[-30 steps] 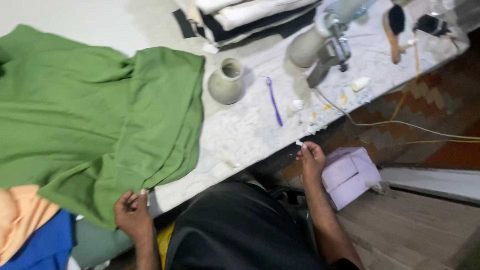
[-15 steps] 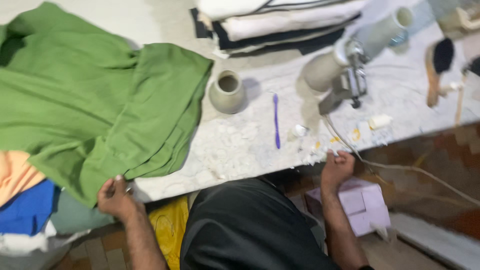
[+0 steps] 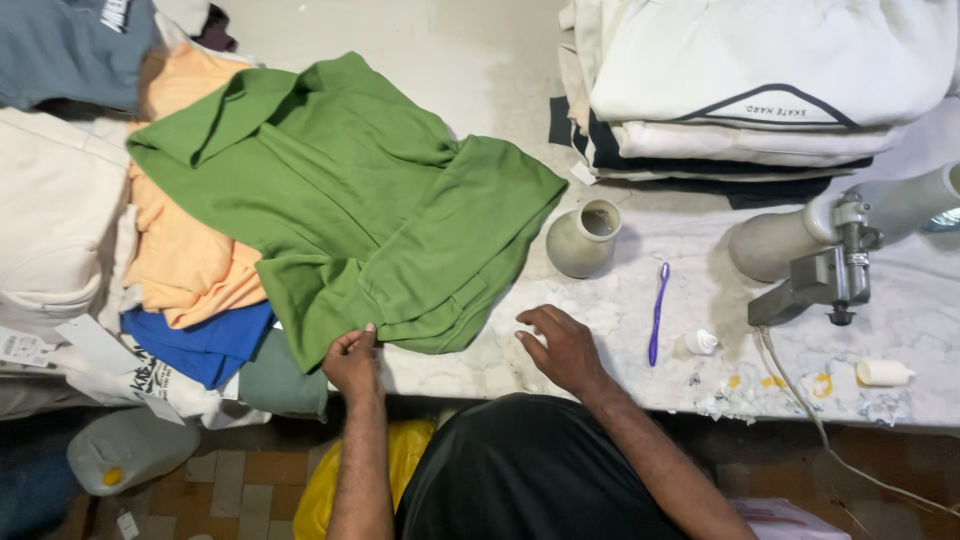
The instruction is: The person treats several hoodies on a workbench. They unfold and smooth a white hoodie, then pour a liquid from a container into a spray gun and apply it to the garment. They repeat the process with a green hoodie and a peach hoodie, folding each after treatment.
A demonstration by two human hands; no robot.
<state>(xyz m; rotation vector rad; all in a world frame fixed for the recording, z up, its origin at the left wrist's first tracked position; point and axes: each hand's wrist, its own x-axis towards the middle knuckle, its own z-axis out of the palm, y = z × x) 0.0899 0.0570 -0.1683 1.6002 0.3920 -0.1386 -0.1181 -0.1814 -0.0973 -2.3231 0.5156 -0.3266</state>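
**Hands at the green top**

The left hand point(image 3: 352, 362) pinches the bottom edge of the green top point(image 3: 350, 210) with its fingers pressed together. The right hand point(image 3: 562, 347) lies on the table point(image 3: 470, 60) with fingers spread a little, holding nothing, just beside the top. The green top lies crumpled on the table, partly over an orange cloth point(image 3: 190, 250). A small pot point(image 3: 583, 237) and a purple toothbrush point(image 3: 657, 313) sit near the right hand. Folded white clothes point(image 3: 770, 70) are stacked farther back.

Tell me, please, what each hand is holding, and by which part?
Left hand pinches the green garment at its near hem; right hand holds nothing.
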